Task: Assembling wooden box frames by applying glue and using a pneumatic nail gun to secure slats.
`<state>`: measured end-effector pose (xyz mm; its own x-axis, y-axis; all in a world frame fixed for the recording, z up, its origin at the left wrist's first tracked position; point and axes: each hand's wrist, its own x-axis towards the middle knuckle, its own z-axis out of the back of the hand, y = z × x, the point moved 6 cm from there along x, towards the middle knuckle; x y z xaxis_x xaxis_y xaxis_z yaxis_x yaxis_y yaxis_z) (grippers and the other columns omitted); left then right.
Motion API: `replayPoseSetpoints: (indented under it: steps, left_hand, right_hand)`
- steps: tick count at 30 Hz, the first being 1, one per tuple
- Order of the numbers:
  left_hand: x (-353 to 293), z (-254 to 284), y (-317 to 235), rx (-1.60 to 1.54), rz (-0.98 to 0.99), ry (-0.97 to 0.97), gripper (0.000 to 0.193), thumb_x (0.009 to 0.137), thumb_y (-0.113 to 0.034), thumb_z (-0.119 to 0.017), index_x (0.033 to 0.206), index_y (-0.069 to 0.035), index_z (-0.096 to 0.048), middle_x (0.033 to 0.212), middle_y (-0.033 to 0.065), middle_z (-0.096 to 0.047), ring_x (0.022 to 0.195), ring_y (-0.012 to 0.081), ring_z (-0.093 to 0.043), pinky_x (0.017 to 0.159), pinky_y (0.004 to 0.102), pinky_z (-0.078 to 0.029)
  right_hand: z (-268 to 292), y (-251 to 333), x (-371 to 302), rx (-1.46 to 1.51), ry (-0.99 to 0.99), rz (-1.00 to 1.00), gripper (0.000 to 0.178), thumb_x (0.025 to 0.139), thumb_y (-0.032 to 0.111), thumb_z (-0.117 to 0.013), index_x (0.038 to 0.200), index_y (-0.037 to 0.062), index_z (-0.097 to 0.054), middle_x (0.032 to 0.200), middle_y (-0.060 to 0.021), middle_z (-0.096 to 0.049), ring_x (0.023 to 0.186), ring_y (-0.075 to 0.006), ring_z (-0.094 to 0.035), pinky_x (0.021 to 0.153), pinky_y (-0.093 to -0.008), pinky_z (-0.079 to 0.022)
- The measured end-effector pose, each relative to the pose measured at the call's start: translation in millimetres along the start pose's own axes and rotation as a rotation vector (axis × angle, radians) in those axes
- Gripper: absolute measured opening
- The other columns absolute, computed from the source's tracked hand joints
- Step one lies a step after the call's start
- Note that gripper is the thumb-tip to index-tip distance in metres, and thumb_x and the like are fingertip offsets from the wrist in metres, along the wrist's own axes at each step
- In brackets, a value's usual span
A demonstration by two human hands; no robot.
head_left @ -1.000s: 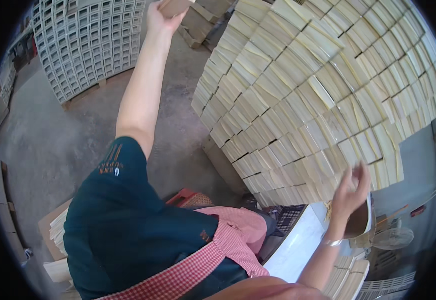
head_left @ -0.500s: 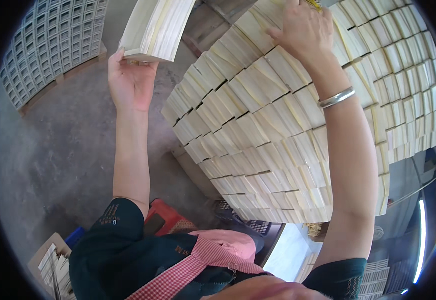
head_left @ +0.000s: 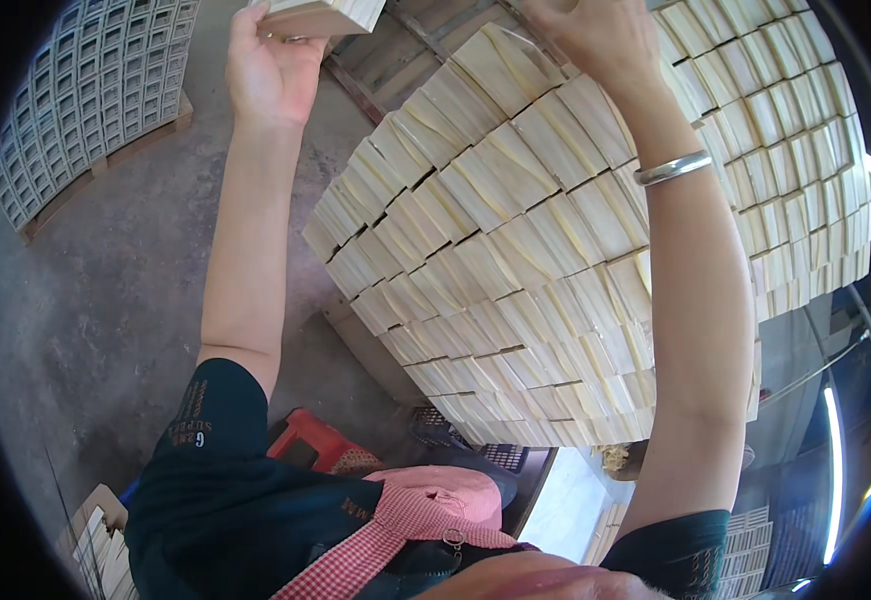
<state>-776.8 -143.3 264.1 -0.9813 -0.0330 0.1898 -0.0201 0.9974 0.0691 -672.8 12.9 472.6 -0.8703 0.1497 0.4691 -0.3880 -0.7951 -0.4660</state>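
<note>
At the upper edge, my left hand point(head_left: 274, 78) is closed under the lower end of a bundle of pale wooden boards point(head_left: 331, 20); the rest of the bundle goes out of the picture. My right hand point(head_left: 601, 40), with a silver bangle on its wrist, reaches over the top of a big stack of pale wooden boards point(head_left: 516, 235). Its thumb side shows, but the other fingers are cut off by the upper edge, so what they hold or touch is hidden. The stacked boards stand in tight, uneven rows with dark gaps between some of them.
A pallet of grey lattice-like pieces point(head_left: 106, 95) stands at the far left. Wooden slats point(head_left: 406, 55) lie beyond the stack. Near my body are a red plastic stool point(head_left: 326, 440), a dark plastic crate point(head_left: 501, 457) and a carton with wooden pieces point(head_left: 101, 545).
My left hand has moved up and away with the board bundle, much of which has left the picture. My right hand has risen slightly, its fingers passing beyond the upper edge.
</note>
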Motion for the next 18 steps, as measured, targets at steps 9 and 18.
replayPoseSetpoints:
  steps: [9, 18]
  left_hand:
    - [39, -52, 85, -0.329, 0.569, 0.652, 0.04, 0.091, -0.013, -0.054, 0.127, 0.002, -0.061, 0.114, 0.017, -0.069, 0.102, 0.0256, -0.066, 0.086, 0.0299, -0.052]
    - [11, -112, 118, 0.938, -0.021, 0.584, 0.037, 0.091, -0.022, -0.055, 0.115, 0.004, -0.068, 0.108, 0.0159, -0.07, 0.094, 0.0244, -0.064, 0.079, 0.0303, -0.051]
  right_hand:
    - [118, -53, -119, 0.096, -0.689, -0.073, 0.058, 0.085, 0.028, -0.079, 0.129, 0.0017, -0.052, 0.116, -0.0178, -0.061, 0.106, -0.0309, -0.064, 0.088, -0.0386, -0.057]
    - [161, -133, -271, 0.008, -0.878, -0.214, 0.07, 0.082, 0.033, -0.086, 0.133, 0.0013, -0.049, 0.126, -0.018, -0.059, 0.116, -0.0309, -0.063, 0.102, -0.0401, -0.056]
